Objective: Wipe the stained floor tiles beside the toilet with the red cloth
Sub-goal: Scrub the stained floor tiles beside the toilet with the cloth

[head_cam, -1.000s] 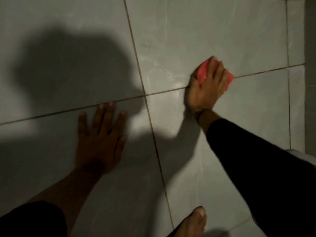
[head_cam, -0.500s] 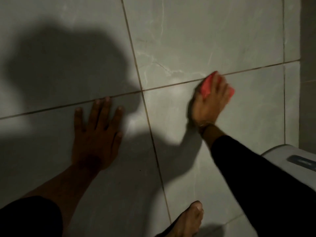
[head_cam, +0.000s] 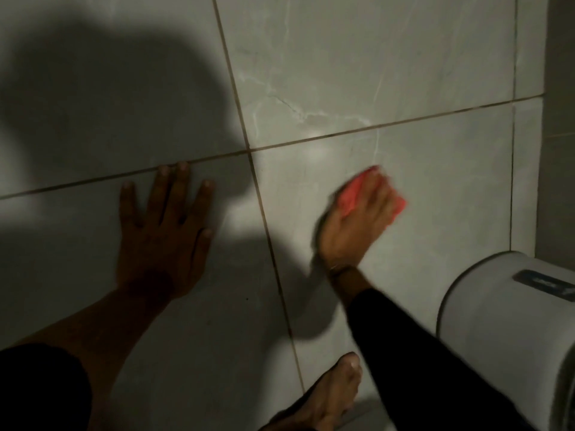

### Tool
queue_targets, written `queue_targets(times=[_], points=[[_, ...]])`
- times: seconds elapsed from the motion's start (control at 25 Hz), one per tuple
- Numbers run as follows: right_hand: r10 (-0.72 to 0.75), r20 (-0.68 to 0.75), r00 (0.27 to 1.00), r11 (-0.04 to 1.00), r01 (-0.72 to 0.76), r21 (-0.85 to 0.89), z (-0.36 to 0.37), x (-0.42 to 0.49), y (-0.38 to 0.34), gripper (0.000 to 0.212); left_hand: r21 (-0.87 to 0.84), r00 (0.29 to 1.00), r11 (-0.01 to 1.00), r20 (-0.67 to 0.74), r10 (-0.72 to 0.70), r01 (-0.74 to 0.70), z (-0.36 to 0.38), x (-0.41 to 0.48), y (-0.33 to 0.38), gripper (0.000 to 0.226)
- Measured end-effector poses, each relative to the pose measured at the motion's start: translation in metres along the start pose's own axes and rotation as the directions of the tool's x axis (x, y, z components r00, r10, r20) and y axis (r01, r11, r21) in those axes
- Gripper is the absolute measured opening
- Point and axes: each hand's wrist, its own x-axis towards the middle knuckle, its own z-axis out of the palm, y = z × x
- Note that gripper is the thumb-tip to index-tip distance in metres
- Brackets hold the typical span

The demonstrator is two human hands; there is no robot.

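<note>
A: Where is the red cloth (head_cam: pixel 353 197) right now?

B: Pressed flat on a pale grey floor tile (head_cam: pixel 435 188), under the right hand (head_cam: pixel 357 222). The fingers lie over it and curl down around it, pinning it to the tile. Red shows past the fingers on 2 sides. Hand and cloth are blurred.

A: And the left hand (head_cam: pixel 161 234)?

B: Spread flat on the neighbouring tile, palm down, fingers apart, gripping nothing. 2 fingertips touch the grout line (head_cam: pixel 93 180) ahead of it, and it sits in deep shadow.

A: How near is the toilet (head_cam: pixel 497 331)?

B: Its white body fills the lower right corner, near the right wrist, and the black sleeve (head_cam: pixel 435 362) passes just beside it.

A: Anything else?

B: A bare foot (head_cam: pixel 329 396) rests on the floor at the bottom edge, beside that sleeve
</note>
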Motion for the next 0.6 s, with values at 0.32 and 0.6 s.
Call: queue_targets(times=[0.32, 0.6], points=[[-0.58, 0.334, 0.743, 0.798, 0.6, 0.051, -0.012, -0.054, 0.08, 0.075, -0.013, 1.0, 1.0, 0.001, -0.002, 0.002, -0.003, -0.001, 0.002, 0.075], [-0.522, 0.362, 0.772, 0.844, 0.53, 0.085, -0.008, -0.213, 0.028, 0.078, 0.0, 1.0, 1.0, -0.009, 0.003, -0.003, 0.001, -0.001, -0.002, 0.077]])
